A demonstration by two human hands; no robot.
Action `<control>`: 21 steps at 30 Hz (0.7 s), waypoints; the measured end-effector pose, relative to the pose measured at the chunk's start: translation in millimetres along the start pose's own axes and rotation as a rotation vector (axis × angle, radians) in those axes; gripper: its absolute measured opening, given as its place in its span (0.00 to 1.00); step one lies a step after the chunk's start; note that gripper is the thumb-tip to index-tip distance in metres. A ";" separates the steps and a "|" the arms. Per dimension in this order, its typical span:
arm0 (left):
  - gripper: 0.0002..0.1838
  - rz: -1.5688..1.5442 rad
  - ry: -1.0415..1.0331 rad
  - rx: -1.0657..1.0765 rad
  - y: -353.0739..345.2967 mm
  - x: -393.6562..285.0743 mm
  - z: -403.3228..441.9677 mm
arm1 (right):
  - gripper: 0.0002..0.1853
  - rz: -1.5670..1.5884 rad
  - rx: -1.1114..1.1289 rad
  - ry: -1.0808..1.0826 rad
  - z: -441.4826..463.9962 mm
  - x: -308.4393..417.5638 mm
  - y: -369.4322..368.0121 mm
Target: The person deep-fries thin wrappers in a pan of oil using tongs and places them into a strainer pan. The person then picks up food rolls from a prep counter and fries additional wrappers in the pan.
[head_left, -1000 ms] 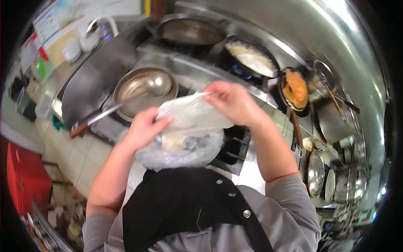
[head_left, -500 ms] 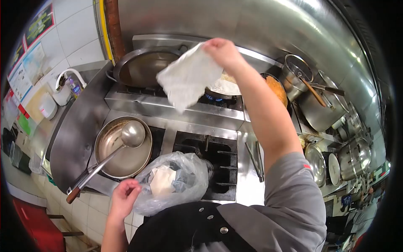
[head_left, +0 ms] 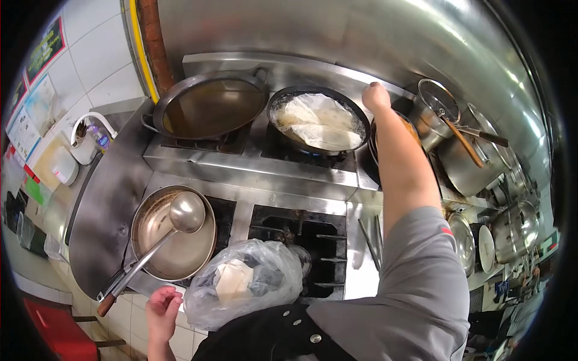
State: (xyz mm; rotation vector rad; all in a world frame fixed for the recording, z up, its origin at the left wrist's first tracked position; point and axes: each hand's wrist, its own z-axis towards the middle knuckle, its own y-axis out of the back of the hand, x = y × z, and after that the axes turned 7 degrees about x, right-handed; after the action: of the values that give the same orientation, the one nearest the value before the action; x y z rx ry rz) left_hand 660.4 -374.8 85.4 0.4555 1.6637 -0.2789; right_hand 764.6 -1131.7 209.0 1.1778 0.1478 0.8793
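My right hand (head_left: 376,97) is closed at the far right of a black frying pan (head_left: 274,127). Its fingers face away from me, so anything in them is hidden. Pale thin sheets (head_left: 325,136) lie in bubbling oil in that pan, some folded or overlapping. Low at the left, my left hand (head_left: 162,308) has its fingers curled in toward the thumb, with nothing visible in them. Beside it stands an open clear plastic bag (head_left: 280,286) with more pale sheets (head_left: 233,280) inside.
A wide pan of oil (head_left: 211,108) sits back left. A ladle (head_left: 187,212) rests in a shallow pan (head_left: 139,222) at front left. Metal tongs (head_left: 368,243) lie by the front burner (head_left: 325,225). Pots (head_left: 460,159) with wooden-handled tools stand at right.
The pale sheet that hung from my right hand is out of it, and pale sheets show in the frying pan. My right hand has moved right; my left hand is slightly lower.
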 end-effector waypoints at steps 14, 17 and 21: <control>0.09 0.023 -0.214 -0.156 64.0 -23.5 -39.6 | 0.13 0.466 -0.046 0.575 -233.2 96.3 287.2; 0.08 0.042 -0.163 -0.130 96.8 -10.7 -57.7 | 0.09 0.449 0.063 0.619 -321.2 96.7 259.5; 0.09 0.072 0.096 0.029 110.9 6.0 -86.1 | 0.07 0.394 0.426 0.627 -419.9 82.3 175.0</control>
State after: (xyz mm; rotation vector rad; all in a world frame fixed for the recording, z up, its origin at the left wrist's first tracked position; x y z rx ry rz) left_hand 633.1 -237.8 100.7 0.5568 1.7341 -0.2313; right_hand 506.2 -748.4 210.5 1.3069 0.6543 1.6093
